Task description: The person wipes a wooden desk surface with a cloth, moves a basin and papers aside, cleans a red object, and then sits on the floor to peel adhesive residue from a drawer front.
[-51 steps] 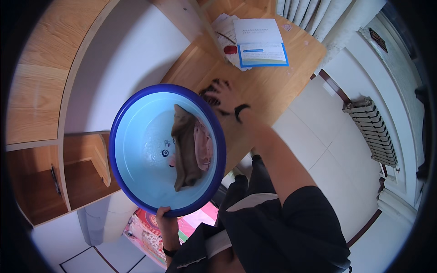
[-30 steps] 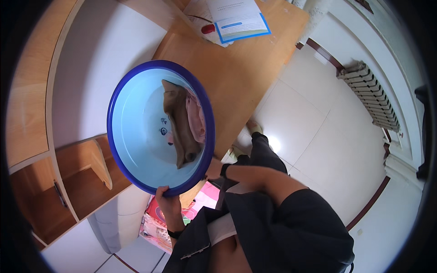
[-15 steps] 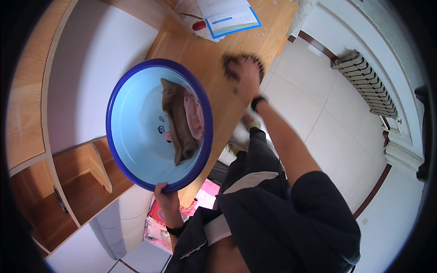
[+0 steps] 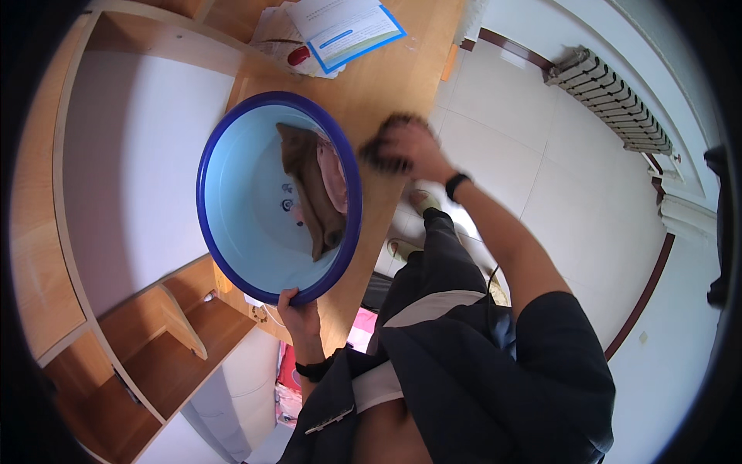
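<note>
My left hand is closed on the near rim of a light blue basin with a dark blue edge. Inside it, a brown cloth and a pink cloth lie against the right wall. Whether the basin rests fully on the wooden desk or is partly held up, I cannot tell. Over the desk's right edge, just right of the basin, my right hand grips a dark, bunched cloth; both are smeared by motion.
A blue-edged booklet and papers lie at the desk's far end. Wooden shelving stands at left. On the right are the tiled floor and a radiator. A pink and red item is below the basin.
My right hand has moved nearer and toward the basin with the dark cloth. My left hand stays on the rim. The basin looks tilted a little differently, and the whole view has shifted.
</note>
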The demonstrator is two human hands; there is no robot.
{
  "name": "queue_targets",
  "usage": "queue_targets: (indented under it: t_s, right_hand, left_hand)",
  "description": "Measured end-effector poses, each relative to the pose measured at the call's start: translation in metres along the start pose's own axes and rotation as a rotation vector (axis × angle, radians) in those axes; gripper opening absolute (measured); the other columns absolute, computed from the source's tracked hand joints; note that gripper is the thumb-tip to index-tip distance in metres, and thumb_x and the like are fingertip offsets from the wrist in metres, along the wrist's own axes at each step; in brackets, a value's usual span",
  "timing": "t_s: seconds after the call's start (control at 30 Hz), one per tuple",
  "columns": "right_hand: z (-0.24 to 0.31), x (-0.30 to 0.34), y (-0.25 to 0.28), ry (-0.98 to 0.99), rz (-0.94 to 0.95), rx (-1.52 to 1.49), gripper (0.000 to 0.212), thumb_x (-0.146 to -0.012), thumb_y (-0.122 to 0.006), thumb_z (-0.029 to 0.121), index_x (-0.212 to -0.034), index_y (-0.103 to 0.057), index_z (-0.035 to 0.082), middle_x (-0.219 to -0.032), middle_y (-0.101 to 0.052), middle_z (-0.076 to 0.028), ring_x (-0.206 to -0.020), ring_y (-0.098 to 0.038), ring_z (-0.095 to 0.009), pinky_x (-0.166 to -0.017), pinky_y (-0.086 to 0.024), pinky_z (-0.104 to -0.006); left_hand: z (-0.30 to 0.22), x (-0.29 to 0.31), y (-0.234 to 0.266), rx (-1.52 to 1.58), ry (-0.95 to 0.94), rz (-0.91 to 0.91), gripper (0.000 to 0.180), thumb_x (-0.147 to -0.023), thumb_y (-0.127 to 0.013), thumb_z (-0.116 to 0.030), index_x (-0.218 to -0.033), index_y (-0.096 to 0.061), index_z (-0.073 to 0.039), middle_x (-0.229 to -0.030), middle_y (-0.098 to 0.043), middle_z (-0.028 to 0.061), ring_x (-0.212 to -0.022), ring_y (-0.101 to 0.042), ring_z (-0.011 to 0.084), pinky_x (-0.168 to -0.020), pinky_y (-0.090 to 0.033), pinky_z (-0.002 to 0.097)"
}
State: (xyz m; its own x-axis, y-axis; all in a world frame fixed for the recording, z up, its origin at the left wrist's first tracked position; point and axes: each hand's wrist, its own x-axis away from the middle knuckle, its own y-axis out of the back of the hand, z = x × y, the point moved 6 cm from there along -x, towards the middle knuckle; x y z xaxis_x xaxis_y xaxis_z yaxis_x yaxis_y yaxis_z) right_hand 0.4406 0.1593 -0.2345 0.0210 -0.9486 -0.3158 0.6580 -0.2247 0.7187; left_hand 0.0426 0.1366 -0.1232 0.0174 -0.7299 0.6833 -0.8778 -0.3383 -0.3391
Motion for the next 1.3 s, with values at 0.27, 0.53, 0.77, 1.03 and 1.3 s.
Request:
queue_targets:
  t_s: [0.27, 0.53, 0.77, 1.03, 1.3]
  right_hand:
    - [-0.078, -0.028, 0.039, -0.436, -0.382, 0.39, 0.057, -0.073, -0.076, 0.025, -0.128, -0.062, 0.025, -0.145, -0.047, -0.005, -0.137, -0.038, -0.032, -0.114, -0.021, -0.0585]
    - [0.107, 0.094, -0.093, -0.099, 0.171, 0.093, 0.054, -0.068, -0.075, 0.024, -0.121, -0.065, 0.027, -0.146, -0.045, -0.002, -0.142, -0.031, -0.029, -0.115, -0.012, -0.0671]
    - [-0.039, 0.023, 0.015, -0.404, -0.223, 0.469, 0.039, -0.078, -0.065, 0.014, -0.116, -0.066, 0.025, -0.127, -0.051, -0.004, -0.119, -0.045, -0.03, -0.087, -0.043, -0.0501]
    - [0.078, 0.04, -0.017, -0.272, 0.332, 0.444, 0.037, -0.087, -0.055, 0.019, -0.122, -0.064, 0.03, -0.127, -0.049, -0.012, -0.12, -0.047, -0.034, -0.081, -0.047, -0.0481]
    - [0.043, 0.019, 0.018, -0.493, 0.269, 0.664, 0.036, -0.088, -0.055, 0.018, -0.122, -0.063, 0.028, -0.12, -0.053, -0.012, -0.112, -0.053, -0.035, -0.074, -0.05, -0.0461]
  left_hand:
    - [-0.002, -0.022, -0.018, -0.111, -0.086, 0.056, 0.036, -0.075, -0.057, 0.0, -0.112, -0.057, 0.002, -0.113, -0.061, 0.0109, -0.104, -0.061, 0.0251, -0.094, -0.052, 0.0384]
    - [-0.005, -0.045, -0.019, -0.06, 0.003, 0.063, 0.036, -0.076, -0.058, 0.002, -0.111, -0.054, 0.0, -0.108, -0.062, 0.0086, -0.098, -0.062, 0.0226, -0.086, -0.053, 0.034]
    - [0.0, -0.054, -0.014, -0.051, 0.038, 0.137, 0.025, -0.076, -0.056, 0.002, -0.102, -0.058, -0.001, -0.101, -0.063, 0.0088, -0.095, -0.064, 0.0231, -0.085, -0.055, 0.0346]
    - [0.027, -0.063, -0.001, 0.03, 0.143, 0.065, 0.024, -0.076, -0.056, 0.004, -0.099, -0.058, -0.002, -0.098, -0.063, 0.007, -0.09, -0.064, 0.022, -0.08, -0.056, 0.0339]
    - [0.032, -0.067, -0.004, 0.086, 0.121, 0.049, 0.015, -0.075, -0.058, 0.003, -0.087, -0.055, -0.005, -0.085, -0.061, 0.0044, -0.08, -0.062, 0.0199, -0.069, -0.053, 0.0321]
